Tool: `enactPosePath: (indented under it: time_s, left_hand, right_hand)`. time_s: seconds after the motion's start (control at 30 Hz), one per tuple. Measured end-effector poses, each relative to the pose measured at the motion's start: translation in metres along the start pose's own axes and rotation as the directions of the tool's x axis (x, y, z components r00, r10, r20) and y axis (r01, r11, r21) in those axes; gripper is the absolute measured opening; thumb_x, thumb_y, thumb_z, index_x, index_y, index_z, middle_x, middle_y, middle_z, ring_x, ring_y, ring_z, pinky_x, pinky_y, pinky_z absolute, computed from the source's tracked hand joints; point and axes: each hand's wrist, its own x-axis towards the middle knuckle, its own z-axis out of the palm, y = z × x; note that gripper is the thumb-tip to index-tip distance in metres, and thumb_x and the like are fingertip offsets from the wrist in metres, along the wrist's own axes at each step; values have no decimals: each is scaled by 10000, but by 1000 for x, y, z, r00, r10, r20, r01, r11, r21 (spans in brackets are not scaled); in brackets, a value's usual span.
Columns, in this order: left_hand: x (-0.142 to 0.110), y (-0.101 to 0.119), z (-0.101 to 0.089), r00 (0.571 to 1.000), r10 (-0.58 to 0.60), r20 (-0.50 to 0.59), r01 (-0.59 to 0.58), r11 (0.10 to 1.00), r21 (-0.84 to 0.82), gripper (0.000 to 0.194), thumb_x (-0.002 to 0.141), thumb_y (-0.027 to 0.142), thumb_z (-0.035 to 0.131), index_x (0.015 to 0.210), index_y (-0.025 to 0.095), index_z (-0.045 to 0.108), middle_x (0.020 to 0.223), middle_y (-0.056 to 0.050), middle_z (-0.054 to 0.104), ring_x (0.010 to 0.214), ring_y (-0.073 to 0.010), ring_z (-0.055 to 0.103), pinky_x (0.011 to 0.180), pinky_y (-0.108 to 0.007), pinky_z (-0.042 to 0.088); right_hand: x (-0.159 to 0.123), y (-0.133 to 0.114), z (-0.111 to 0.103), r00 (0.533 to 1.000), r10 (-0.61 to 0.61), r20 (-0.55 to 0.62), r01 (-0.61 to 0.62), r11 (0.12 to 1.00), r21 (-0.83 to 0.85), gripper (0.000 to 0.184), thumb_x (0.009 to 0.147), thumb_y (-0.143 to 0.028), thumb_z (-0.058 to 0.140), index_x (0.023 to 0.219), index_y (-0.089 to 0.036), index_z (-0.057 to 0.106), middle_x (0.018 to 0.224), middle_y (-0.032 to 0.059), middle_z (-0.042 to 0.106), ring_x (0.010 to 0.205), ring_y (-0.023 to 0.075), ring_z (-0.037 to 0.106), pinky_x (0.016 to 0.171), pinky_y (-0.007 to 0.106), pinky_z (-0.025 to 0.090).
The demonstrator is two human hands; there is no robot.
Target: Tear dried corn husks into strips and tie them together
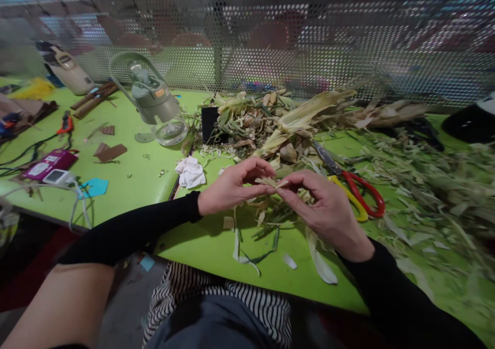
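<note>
My left hand (232, 186) and my right hand (323, 207) meet over the green table (201, 241), both pinching a small strip of dried corn husk (271, 182) between thumbs and fingertips. Both arms wear black sleeves. More husk strips (266, 217) hang and lie under the hands. A big pile of dried corn husks (286, 117) sits just beyond. Red-and-yellow-handled scissors (358, 194) lie right beside my right hand.
A crumpled white tissue (190, 172) lies left of my left hand. A clear water bottle with a grey lid (152, 101) lies on its side at the back left. A magenta device (50, 164), cables and brown card pieces (110, 152) sit at far left. Perforated metal screen (270, 34) behind. Husk shreds (425, 184) cover the right.
</note>
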Motion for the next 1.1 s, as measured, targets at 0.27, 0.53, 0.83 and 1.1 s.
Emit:
enactPosePath:
  time_s: [0.27, 0.53, 0.83, 1.1]
  left_hand:
    - [0, 5, -4, 998, 50, 28, -56, 963, 262, 252, 882, 352, 701, 998, 134, 651, 963, -52, 691, 881, -123, 631, 843, -269, 509]
    - [2, 7, -6, 999, 8, 51, -20, 973, 231, 229, 886, 323, 689, 1007, 135, 639, 1004, -64, 715, 922, -132, 669, 867, -271, 526]
    - [-1, 6, -1, 999, 12, 32, -19, 979, 205, 236, 856, 320, 717, 982, 135, 640, 981, -57, 708, 906, -130, 662, 870, -274, 521]
    - [-1, 5, 7, 986, -136, -94, 142, 988, 57, 196, 864, 290, 690, 949, 119, 647, 864, -24, 659, 723, -74, 547, 667, -216, 441]
  right_hand:
    - [2, 3, -2, 998, 43, 51, -46, 997, 61, 118, 929, -319, 610, 870, -228, 655, 793, 26, 669, 693, 169, 603, 622, 299, 473]
    - [2, -2, -7, 937, 312, 155, -342, 908, 240, 243, 911, -461, 609, 845, -227, 625, 739, 0, 588, 608, 138, 494, 558, 280, 392]
    - [0, 0, 2, 954, 283, 102, -291, 955, 63, 216, 904, -413, 592, 830, -212, 623, 695, 5, 602, 578, 140, 502, 514, 277, 379]
    - [-5, 1, 10, 996, -28, -81, 15, 987, -158, 109, 937, -288, 597, 867, -208, 620, 766, 30, 658, 649, 163, 590, 564, 294, 443]
